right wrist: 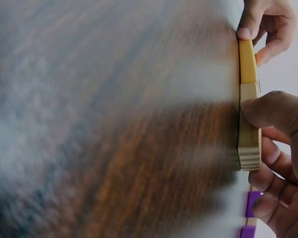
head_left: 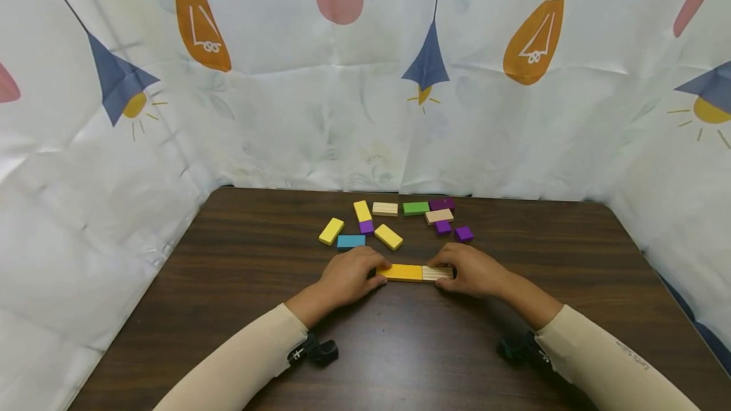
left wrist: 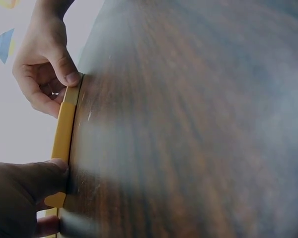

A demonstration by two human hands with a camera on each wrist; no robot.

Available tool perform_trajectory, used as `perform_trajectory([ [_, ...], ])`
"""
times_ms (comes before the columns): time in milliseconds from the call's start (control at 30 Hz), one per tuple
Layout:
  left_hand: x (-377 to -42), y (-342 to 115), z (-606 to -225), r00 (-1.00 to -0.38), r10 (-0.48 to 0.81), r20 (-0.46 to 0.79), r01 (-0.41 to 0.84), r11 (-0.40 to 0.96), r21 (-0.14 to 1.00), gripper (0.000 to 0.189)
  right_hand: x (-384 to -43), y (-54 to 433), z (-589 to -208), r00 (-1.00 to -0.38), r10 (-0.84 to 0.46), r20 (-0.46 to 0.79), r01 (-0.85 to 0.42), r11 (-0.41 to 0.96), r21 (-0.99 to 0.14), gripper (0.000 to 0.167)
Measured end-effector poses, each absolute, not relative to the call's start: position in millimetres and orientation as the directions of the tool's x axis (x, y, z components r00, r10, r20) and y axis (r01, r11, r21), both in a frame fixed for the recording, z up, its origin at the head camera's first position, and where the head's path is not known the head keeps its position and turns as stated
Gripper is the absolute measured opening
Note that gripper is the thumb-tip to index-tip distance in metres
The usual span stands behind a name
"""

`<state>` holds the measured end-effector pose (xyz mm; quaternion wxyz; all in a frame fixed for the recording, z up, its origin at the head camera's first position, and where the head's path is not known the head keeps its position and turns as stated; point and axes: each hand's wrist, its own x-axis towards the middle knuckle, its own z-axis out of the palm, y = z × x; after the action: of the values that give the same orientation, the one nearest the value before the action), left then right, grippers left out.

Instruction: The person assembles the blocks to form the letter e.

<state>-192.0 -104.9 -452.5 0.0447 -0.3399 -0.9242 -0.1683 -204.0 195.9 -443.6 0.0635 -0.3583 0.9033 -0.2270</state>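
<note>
Left hand (head_left: 349,273) pinches orange block (head_left: 405,273), right hand (head_left: 473,269) plain block (head_left: 431,273), apparently aligning ends; next likely calls for gentle release.

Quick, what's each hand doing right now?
Left hand: holding the orange block by its end.
Right hand: holding the plain wooden block.

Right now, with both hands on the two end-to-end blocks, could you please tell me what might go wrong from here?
The left hand pinches the orange block and the right hand the pale block, so uneven pushing could skew their joint. The blue block lies just beyond the left hand, and a purple block just beyond the right; reaching forward might knock either.
</note>
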Motion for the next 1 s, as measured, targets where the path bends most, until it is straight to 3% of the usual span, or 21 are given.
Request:
perform_trajectory([
  [567, -194.3, -103.9, -448.1, -0.761, 0.626, 0.172, 0.647, 0.710, 0.277, 0.022, -208.3, 195.4, -437.7, -0.752, -0.659, 0.037, -0.610, 0.673, -0.418, 0.032],
  [1000, -192.6, -105.6, -447.8, -0.759, 0.630, 0.166, 0.648, 0.705, 0.288, 0.022, -245.4, 206.8, -419.1, -0.830, -0.548, 0.103, -0.538, 0.739, -0.406, 0.041],
])
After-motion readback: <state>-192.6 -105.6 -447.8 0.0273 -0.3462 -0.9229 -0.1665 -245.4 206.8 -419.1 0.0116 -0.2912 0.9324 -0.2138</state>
